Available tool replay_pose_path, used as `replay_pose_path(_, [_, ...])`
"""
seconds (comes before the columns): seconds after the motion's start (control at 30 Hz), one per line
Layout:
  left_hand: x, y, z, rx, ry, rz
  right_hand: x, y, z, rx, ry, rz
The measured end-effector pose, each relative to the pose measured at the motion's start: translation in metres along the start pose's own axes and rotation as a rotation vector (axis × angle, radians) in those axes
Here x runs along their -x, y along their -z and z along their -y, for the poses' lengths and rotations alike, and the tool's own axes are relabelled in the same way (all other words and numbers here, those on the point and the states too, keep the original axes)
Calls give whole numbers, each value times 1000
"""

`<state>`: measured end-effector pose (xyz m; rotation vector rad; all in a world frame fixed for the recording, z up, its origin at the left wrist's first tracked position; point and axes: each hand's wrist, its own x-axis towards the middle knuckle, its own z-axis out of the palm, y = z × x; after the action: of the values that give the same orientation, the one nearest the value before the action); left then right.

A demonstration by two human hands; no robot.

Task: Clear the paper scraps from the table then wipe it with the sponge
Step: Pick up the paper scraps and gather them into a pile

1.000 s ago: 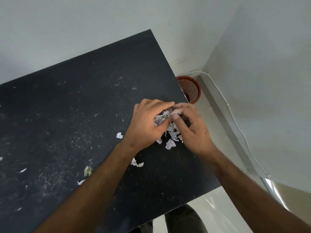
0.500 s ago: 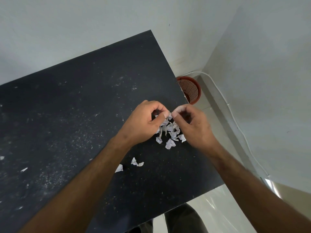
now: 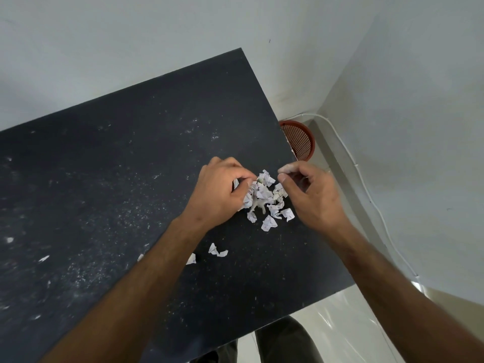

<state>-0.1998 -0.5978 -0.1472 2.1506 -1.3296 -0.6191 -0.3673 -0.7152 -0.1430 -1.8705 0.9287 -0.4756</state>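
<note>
A heap of crumpled white paper scraps (image 3: 267, 200) lies on the dark table (image 3: 117, 158) near its right edge. My left hand (image 3: 222, 192) curls over the heap's left side, with scraps under its fingers. My right hand (image 3: 311, 195) hovers at the heap's right, thumb and forefinger nearly pinched with nothing seen between them. A few loose scraps (image 3: 217, 250) lie nearer me beside my left forearm, one (image 3: 190, 258) partly hidden by it. Small bits (image 3: 43, 258) remain at the far left. No sponge is in view.
A red mesh wastebasket (image 3: 301, 142) stands on the floor just past the table's right edge, in the room's corner. A white cable (image 3: 366, 184) runs along the right wall. The tabletop is speckled with white dust. My legs show below the table's near edge.
My hands have drawn apart over the heap; the right hand moved right and off the scraps. More of the pile shows between them.
</note>
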Motion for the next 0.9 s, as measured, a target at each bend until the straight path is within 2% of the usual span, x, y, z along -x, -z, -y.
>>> replay_pose_path(0.13, [6, 9, 3, -27, 19, 28, 6, -3, 9, 31, 7, -12])
replay_pose_path(0.33, [25, 26, 5, 74, 61, -67, 16, -11, 18, 130, 42, 0])
replay_pose_path(0.4, [48, 36, 17, 82, 88, -91, 26, -22, 26, 130, 91, 86])
replay_pose_path(0.53, [119, 49, 53, 87, 195, -117, 61, -57, 34, 170, 255, 399])
replay_pose_path(0.6, [159, 52, 70, 71, 265, -110, 76, -74, 31, 233, 262, 510])
replay_pose_path(0.73, [214, 46, 93, 44, 342, -70, 93, -100, 21, 422, 232, 593])
replay_pose_path(0.9, [225, 36, 103, 41, 348, -61, 94, -114, 15, 471, 251, 528])
